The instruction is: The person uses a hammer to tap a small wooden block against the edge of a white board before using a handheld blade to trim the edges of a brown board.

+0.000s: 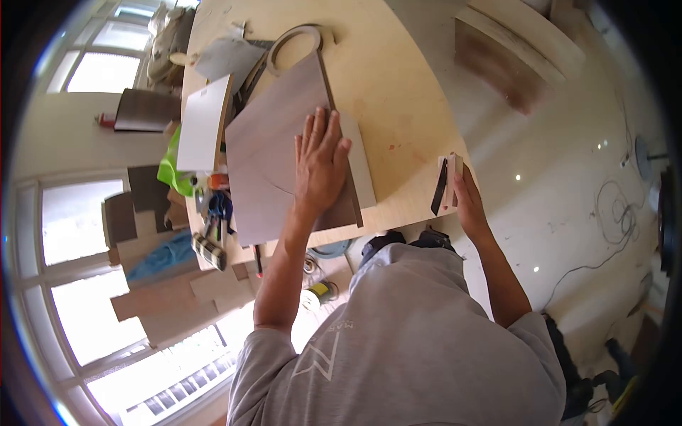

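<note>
A brown wood-look board lies on the table, its dark long edge facing right. My left hand rests flat on the board near that edge, fingers stretched out. Farther right, at the table's edge, my right hand grips a small wooden block with a black strip along one side. The block is apart from the board. Beneath the board's right side, a white panel sticks out.
A roll of edge banding sits behind the board. A white panel piece, a green bag and several small tools are at the left. The table curves along its right edge. A cable trails over the floor.
</note>
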The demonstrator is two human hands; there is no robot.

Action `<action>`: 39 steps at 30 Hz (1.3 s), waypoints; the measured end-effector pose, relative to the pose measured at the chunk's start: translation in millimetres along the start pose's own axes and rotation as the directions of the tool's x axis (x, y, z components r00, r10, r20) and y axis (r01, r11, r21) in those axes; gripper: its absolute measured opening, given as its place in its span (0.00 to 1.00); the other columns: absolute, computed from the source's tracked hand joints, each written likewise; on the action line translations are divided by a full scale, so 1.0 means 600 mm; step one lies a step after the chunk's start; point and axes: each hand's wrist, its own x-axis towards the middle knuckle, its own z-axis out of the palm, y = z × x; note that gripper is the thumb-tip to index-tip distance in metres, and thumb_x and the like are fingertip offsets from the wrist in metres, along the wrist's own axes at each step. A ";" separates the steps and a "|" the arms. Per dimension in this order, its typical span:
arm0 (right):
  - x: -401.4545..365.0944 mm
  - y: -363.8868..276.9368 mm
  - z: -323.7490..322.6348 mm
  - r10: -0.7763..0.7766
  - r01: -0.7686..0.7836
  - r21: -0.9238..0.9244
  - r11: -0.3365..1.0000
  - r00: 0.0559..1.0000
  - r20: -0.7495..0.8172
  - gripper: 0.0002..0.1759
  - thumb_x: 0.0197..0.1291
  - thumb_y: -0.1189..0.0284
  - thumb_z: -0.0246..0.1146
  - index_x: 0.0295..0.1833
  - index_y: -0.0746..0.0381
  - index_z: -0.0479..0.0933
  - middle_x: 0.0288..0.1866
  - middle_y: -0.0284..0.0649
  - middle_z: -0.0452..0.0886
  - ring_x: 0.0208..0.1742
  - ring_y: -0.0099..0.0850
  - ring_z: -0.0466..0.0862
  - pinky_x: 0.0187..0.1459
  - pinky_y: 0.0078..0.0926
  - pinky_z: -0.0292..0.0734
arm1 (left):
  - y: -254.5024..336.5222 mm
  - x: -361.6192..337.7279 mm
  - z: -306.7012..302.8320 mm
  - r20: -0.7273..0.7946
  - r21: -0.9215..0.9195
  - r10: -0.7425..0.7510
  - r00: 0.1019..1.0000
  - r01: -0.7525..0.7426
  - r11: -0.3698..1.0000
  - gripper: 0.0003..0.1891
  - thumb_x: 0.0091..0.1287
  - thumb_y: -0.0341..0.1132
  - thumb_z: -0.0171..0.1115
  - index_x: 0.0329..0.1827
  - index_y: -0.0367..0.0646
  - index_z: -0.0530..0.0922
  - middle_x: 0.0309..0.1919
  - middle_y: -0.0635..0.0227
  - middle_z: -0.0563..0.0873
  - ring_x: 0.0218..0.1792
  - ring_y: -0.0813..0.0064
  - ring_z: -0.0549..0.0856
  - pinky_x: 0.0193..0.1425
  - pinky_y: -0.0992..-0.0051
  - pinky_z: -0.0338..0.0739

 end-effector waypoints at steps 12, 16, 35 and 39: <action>0.020 -0.026 0.073 0.072 -0.137 0.279 0.950 0.971 0.230 0.31 0.72 0.55 0.57 0.73 0.58 0.60 0.57 0.41 0.76 0.54 0.32 0.81 0.49 0.34 0.82 | -0.027 -0.162 -0.056 0.090 -0.050 0.172 0.981 -0.168 0.984 0.31 0.70 0.46 0.59 0.75 0.46 0.68 0.77 0.62 0.63 0.78 0.59 0.58 0.80 0.55 0.50; 0.001 -0.009 0.074 0.148 -0.235 0.387 0.892 0.959 0.240 0.28 0.74 0.52 0.51 0.70 0.58 0.63 0.58 0.41 0.78 0.56 0.36 0.82 0.55 0.42 0.80 | -0.105 -0.152 -0.067 0.029 -0.058 0.128 0.991 -0.126 0.990 0.27 0.71 0.41 0.59 0.72 0.44 0.71 0.75 0.56 0.66 0.76 0.53 0.62 0.80 0.56 0.52; -0.002 -0.118 0.214 0.104 -0.135 0.364 0.921 0.989 0.106 0.25 0.72 0.47 0.49 0.60 0.55 0.72 0.48 0.43 0.84 0.47 0.35 0.85 0.45 0.35 0.77 | -0.516 -0.138 -0.095 0.514 -0.829 -0.372 0.773 0.560 0.017 0.25 0.65 0.47 0.70 0.53 0.33 0.81 0.45 0.60 0.86 0.45 0.70 0.85 0.53 0.69 0.80; -0.004 -0.110 0.217 0.103 -0.142 0.409 0.902 0.988 0.117 0.23 0.71 0.49 0.52 0.59 0.54 0.73 0.48 0.42 0.84 0.45 0.33 0.84 0.45 0.35 0.78 | -0.485 -0.131 -0.126 0.438 -0.814 -0.444 0.782 0.554 0.173 0.27 0.64 0.46 0.71 0.56 0.31 0.79 0.51 0.58 0.85 0.51 0.67 0.83 0.61 0.69 0.76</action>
